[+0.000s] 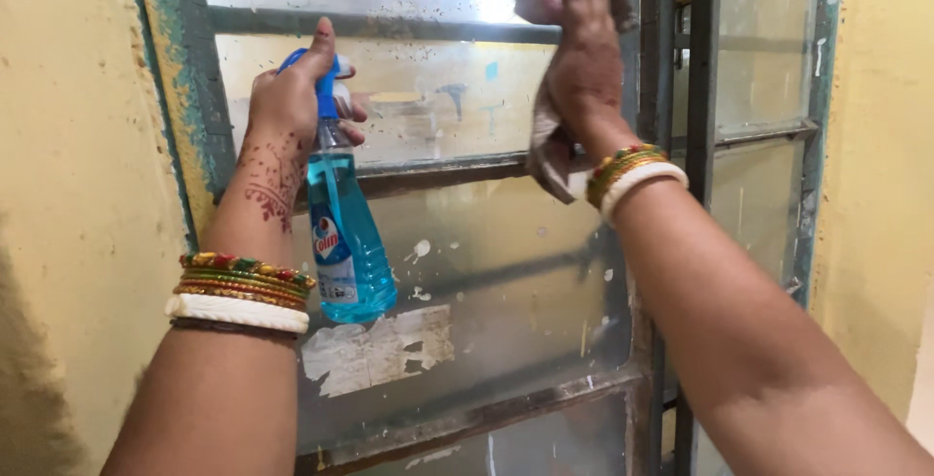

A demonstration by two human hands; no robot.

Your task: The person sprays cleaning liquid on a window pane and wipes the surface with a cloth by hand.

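Observation:
My left hand (288,106) is raised in front of a glass window (486,272) and grips the neck of a clear spray bottle (347,242) filled with blue liquid, with a finger over its blue trigger head. My right hand (584,57) is higher and to the right, pressing a crumpled brownish cloth (548,150) against the upper pane; part of the cloth hangs below my wrist. Both wrists wear several coloured bangles.
The window has a worn grey metal frame (654,272) with horizontal bars (438,172) and smeared, stained panes. A torn white paper patch (375,349) sticks to the lower pane. Yellow walls (68,194) stand on both sides; a second window panel (764,116) is at right.

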